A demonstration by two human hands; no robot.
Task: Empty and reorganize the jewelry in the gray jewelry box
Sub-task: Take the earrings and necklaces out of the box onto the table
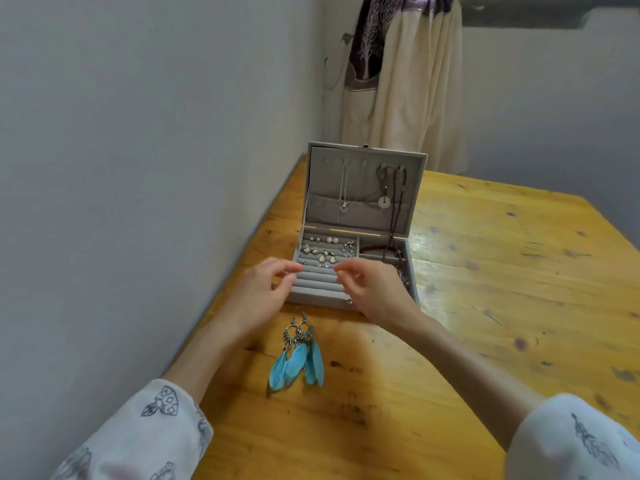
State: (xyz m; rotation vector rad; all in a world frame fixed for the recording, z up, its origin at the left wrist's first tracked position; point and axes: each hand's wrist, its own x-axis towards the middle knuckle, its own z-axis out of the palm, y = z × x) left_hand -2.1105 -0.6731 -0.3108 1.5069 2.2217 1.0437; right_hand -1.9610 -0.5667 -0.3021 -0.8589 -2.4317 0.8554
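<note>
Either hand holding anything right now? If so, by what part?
Cannot tell. Left hand and right hand hover with curled fingertips over the gray jewelry box; nothing visible in either.

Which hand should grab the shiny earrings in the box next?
Probably the left hand. The earrings sit in the left section of the box, just beyond its fingers. The right hand hovers nearer the section with the dark beads.

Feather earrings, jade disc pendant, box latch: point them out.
Feather earrings (298,358), head view, on the blue feathers.
Jade disc pendant (383,202), head view, on the disc's rim.
Box latch (348,301), head view, on the front clasp.
</note>
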